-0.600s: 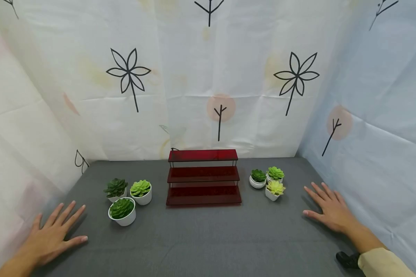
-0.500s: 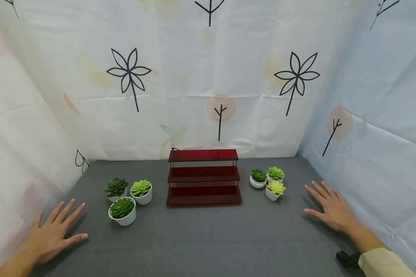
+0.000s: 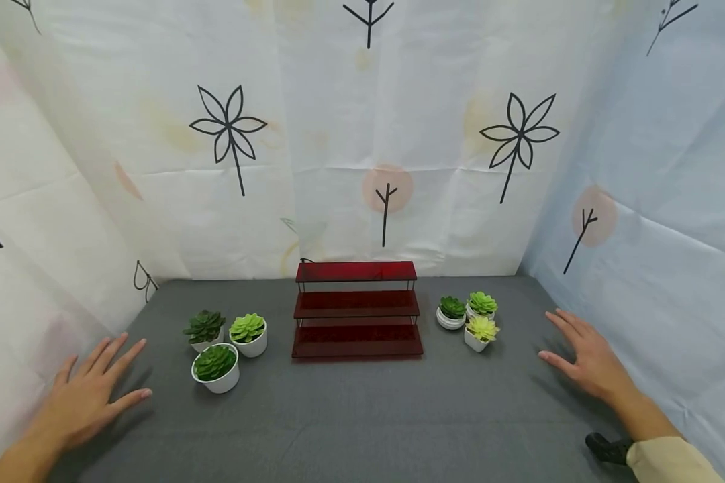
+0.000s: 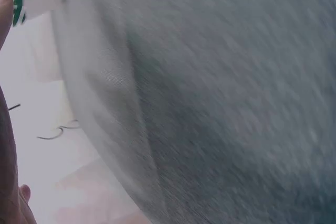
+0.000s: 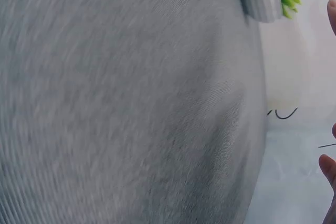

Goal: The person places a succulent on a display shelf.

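Observation:
My left hand (image 3: 81, 396) is spread with straight fingers over the left side of the table, holding nothing. Nearest to it stand three potted succulents: a dark green one (image 3: 204, 327), a light green one (image 3: 247, 329) and a mid-green one (image 3: 214, 364) in front. On the right, my right hand (image 3: 589, 355) hovers above its shadow, fingers relaxed and holding nothing. To its left are three smaller succulents: a dark green one (image 3: 452, 308), a light green one (image 3: 482, 304) and a yellow-green one (image 3: 481, 329). A ribbed white pot (image 5: 262, 2) shows in the right wrist view.
A dark red three-tier display stand (image 3: 356, 341) stands at the back middle of the grey cloth-covered table (image 3: 350, 416). White printed fabric (image 3: 326, 134) walls the back and both sides. A black object (image 3: 607, 448) sits by the right sleeve.
Both hands have lifted a little, their shadows now further off. My right hand's fingers have drawn closer together and moved slightly right. The plants and the stand stay put.

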Action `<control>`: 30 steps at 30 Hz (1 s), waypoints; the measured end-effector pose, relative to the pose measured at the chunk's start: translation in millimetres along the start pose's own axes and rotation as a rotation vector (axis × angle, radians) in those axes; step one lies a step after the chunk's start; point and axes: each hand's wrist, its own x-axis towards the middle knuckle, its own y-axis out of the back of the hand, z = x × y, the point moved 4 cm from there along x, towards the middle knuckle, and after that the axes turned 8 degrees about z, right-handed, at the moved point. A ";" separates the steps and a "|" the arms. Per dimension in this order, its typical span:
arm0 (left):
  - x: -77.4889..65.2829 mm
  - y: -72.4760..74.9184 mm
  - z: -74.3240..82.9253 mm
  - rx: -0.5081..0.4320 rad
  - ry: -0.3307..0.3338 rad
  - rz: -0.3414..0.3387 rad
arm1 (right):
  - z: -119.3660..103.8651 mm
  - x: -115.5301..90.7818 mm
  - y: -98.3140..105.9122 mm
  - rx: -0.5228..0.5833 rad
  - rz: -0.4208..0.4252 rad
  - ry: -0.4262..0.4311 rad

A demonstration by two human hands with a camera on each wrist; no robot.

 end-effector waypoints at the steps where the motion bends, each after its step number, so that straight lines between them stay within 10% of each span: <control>1: 1.5 1.3 0.8 -0.004 0.003 0.008 | -0.5 0.0 0.4 0.013 0.009 -0.010; 19: 39.6 30.6 42.7 -0.187 -0.090 0.207 | -26.4 3.9 -2.3 0.181 0.276 -0.100; 30: 56.3 27.9 77.8 -0.350 -0.019 0.209 | -28.9 1.7 -12.4 0.467 0.419 -0.255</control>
